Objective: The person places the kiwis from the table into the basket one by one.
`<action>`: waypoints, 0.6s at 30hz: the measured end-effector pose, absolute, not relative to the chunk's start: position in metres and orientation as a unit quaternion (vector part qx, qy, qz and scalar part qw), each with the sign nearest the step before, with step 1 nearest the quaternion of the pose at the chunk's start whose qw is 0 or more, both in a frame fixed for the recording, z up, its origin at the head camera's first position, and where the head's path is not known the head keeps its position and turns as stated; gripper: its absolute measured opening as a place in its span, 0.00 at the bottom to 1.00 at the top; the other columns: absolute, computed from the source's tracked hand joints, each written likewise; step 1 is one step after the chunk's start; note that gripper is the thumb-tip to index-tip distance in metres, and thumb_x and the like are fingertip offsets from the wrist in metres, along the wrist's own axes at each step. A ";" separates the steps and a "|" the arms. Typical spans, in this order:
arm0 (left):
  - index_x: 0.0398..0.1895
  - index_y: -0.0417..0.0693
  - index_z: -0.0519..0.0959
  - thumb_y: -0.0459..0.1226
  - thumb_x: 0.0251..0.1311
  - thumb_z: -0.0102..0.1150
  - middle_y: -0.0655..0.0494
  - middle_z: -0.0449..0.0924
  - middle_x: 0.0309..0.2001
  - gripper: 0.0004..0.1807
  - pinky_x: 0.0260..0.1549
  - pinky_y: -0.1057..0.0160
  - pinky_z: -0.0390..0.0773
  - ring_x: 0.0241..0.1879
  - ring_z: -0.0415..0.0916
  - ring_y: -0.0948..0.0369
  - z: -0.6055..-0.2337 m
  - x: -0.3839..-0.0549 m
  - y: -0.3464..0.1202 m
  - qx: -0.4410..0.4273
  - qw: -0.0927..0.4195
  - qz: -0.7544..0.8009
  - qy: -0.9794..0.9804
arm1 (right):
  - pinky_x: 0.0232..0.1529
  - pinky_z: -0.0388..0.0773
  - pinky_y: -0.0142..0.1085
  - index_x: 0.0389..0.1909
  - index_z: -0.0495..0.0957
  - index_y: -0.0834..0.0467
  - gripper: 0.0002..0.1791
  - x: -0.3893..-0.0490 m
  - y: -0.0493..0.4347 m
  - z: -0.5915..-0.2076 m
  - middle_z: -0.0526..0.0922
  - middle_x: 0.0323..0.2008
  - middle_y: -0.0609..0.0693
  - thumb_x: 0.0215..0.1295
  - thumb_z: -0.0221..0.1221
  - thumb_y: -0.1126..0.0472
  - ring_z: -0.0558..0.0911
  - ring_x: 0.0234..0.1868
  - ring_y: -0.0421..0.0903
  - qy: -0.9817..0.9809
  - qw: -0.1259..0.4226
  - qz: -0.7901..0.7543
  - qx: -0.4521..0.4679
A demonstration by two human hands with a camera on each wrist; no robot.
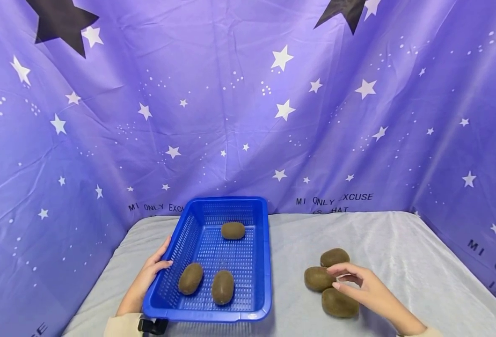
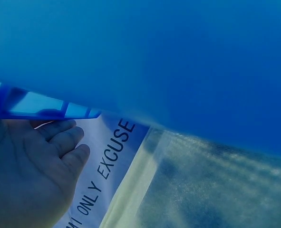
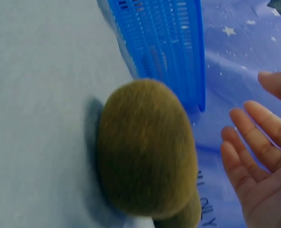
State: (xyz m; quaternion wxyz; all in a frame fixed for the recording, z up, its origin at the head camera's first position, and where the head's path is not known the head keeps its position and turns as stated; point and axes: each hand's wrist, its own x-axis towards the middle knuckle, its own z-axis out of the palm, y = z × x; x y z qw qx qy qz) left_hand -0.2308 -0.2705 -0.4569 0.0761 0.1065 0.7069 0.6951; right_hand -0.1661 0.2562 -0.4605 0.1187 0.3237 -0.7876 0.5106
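A blue plastic basket (image 1: 269, 262) with slotted walls stands at centre left in the head view. Inside it lie three brown, fuzzy kiwifruits: one kiwi (image 1: 233, 230) toward the back, another (image 1: 191, 278) at front left, and a third (image 1: 222, 287) beside that. My left hand (image 1: 147, 274) holds the basket's left rim; from below, the left wrist view shows its fingers (image 2: 66, 137) under the edge. Over three more kiwis (image 1: 334, 257) (image 1: 317, 279) (image 1: 339, 303) on the right, my right hand (image 1: 368, 288) hovers with parted fingers and nothing between them. One large kiwi (image 3: 147, 147) fills the right wrist view's middle.
Pale grey cloth (image 1: 294, 243) covers the table. Behind and along both sides hangs a purple curtain (image 1: 231, 117) printed with stars and lettering. The basket's back end reaches close to the curtain. A black strap (image 1: 152, 326) circles the left wrist.
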 end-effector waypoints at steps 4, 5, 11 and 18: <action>0.74 0.42 0.37 0.26 0.61 0.41 0.37 0.33 0.73 0.40 0.46 0.69 0.73 0.51 0.67 0.78 -0.455 -0.231 -0.270 0.112 0.076 0.690 0.711 | 0.46 0.74 0.28 0.47 0.76 0.68 0.17 -0.163 0.267 -0.466 0.81 0.45 0.55 0.55 0.57 0.79 0.78 0.48 0.38 -0.775 0.116 0.521 0.339; 0.74 0.42 0.37 0.26 0.61 0.41 0.37 0.33 0.73 0.40 0.46 0.70 0.73 0.51 0.66 0.79 -0.455 -0.231 -0.270 0.114 0.076 0.689 0.711 | 0.46 0.74 0.27 0.48 0.76 0.68 0.18 -0.162 0.269 -0.467 0.81 0.46 0.54 0.55 0.57 0.79 0.78 0.49 0.37 -0.775 0.115 0.521 0.338; 0.73 0.39 0.37 0.25 0.61 0.40 0.34 0.30 0.72 0.39 0.47 0.72 0.71 0.53 0.64 0.79 -0.456 -0.231 -0.271 0.144 0.066 0.689 0.707 | 0.46 0.73 0.25 0.47 0.76 0.68 0.18 -0.158 0.277 -0.474 0.81 0.46 0.52 0.54 0.57 0.79 0.77 0.48 0.35 -0.782 0.118 0.516 0.328; 0.73 0.39 0.36 0.25 0.61 0.40 0.34 0.30 0.72 0.39 0.47 0.72 0.71 0.53 0.65 0.80 -0.456 -0.232 -0.272 0.152 0.067 0.689 0.706 | 0.44 0.75 0.27 0.47 0.76 0.70 0.14 -0.154 0.285 -0.478 0.82 0.45 0.49 0.58 0.56 0.76 0.78 0.47 0.35 -0.800 0.093 0.516 0.290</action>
